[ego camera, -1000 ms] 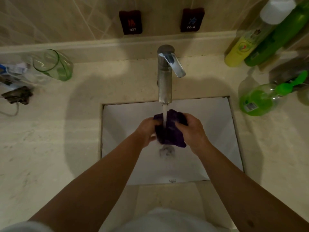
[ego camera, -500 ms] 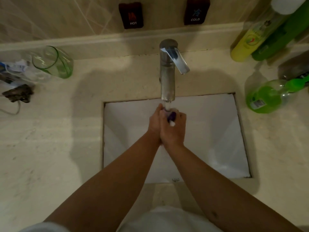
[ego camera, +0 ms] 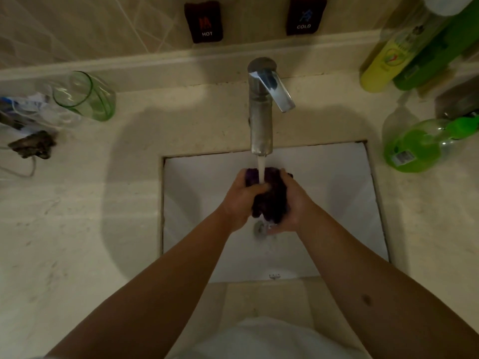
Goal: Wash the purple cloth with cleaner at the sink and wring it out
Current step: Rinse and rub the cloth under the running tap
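Observation:
The purple cloth (ego camera: 272,200) is bunched up, dark and wet, over the white sink (ego camera: 337,193). My left hand (ego camera: 241,203) grips its left side with the fingers curled round it. My right hand (ego camera: 293,206) grips the right side, palm cupped under the bundle. Water runs from the steel tap (ego camera: 260,112) in a stream onto the top of the cloth between my hands, and drips from its lower end toward the drain (ego camera: 259,226). A green bottle of cleaner (ego camera: 417,149) lies on the counter to the right of the sink.
A yellow bottle (ego camera: 386,58) and a dark green bottle (ego camera: 438,47) stand at the back right. A green-tinted glass (ego camera: 85,97) lies tipped at the back left beside plastic wrappers and a dark crumpled object (ego camera: 32,145). HOT and COLD plates sit on the tiled wall.
Half a second ago my hands were pressed tight together under the spout, hiding most of the cloth. They have since moved apart and lower, and the cloth bundle shows between them again.

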